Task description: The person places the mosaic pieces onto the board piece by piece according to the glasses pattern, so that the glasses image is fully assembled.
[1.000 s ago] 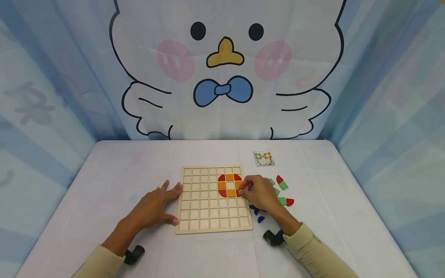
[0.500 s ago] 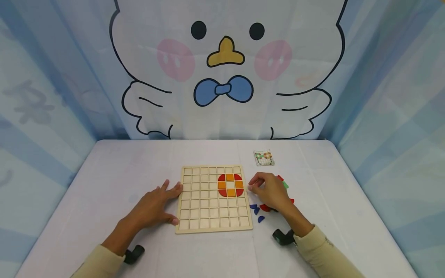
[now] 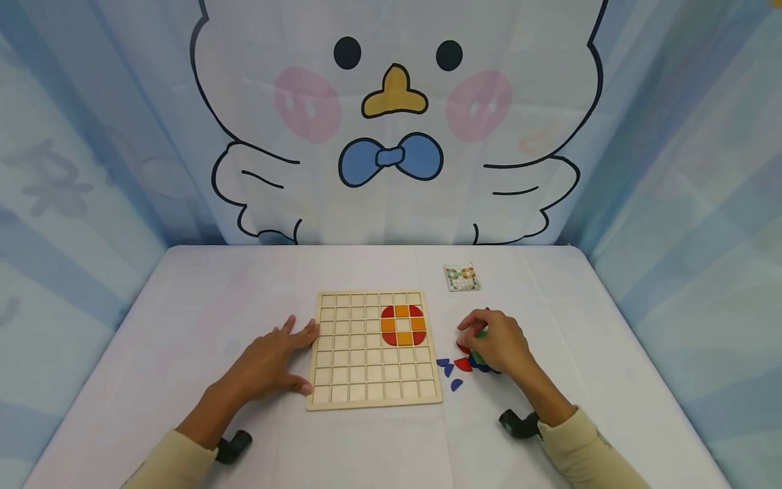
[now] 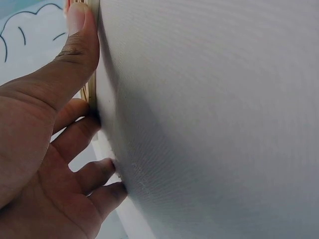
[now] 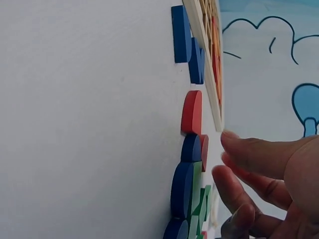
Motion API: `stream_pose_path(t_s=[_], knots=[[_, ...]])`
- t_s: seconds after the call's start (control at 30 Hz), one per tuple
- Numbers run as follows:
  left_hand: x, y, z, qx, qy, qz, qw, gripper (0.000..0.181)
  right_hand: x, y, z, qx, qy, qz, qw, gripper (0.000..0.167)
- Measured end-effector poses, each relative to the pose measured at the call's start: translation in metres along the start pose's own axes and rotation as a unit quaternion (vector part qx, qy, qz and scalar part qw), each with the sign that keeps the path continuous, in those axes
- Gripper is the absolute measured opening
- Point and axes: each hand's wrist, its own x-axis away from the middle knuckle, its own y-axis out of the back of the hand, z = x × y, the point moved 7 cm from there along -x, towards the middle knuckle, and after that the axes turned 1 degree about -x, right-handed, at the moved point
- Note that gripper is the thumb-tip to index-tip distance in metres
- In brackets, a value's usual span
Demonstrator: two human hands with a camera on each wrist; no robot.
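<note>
A wooden grid board (image 3: 354, 367) lies flat on the white table. Red rounded corner tiles (image 3: 418, 337) and orange square tiles (image 3: 401, 310) form a ring in its upper right cells. My left hand (image 3: 265, 363) touches the board's left edge with spread fingers; the left wrist view shows its thumb (image 4: 77, 30) against that edge. Over the loose pieces right of the board hovers my right hand (image 3: 497, 339). Its thumb and fingers are apart with nothing between them in the right wrist view. Beneath are a red piece (image 5: 192, 112), blue pieces (image 5: 182, 189) and green pieces (image 5: 202, 204), partly hidden in the head view.
A small pattern card (image 3: 462, 278) lies behind the loose pieces. Several blue half-round pieces (image 3: 456, 385) are scattered beside the board's lower right side. Black wrist devices (image 3: 234, 447) sit at both cuffs. A printed curtain (image 3: 391, 210) hangs behind the table.
My right hand has left the ring's lower right red tile and moved right, over the loose pieces. My left hand stays at the board's edge.
</note>
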Motion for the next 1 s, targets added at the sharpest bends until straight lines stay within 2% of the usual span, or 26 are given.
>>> stream_pose_path(t_s=[0.3, 0.67, 1.0], knots=[[0.0004, 0.0009, 0.0001, 0.002, -0.003, -0.002, 1.0, 0.114, 0.0033, -0.0021, -0.0049, 0.015, -0.001, 0.02, 0.9997, 0.023], [0.0001, -0.0001, 0.0011, 0.003, -0.007, -0.005, 1.0, 0.113, -0.0002, -0.0058, -0.0029, 0.025, 0.018, 0.015, 0.9994, 0.018], [-0.0004, -0.0014, 0.0009, 0.002, -0.004, -0.003, 1.0, 0.113, 0.003, -0.0077, -0.0016, 0.02, 0.01, 0.011, 0.9997, 0.02]])
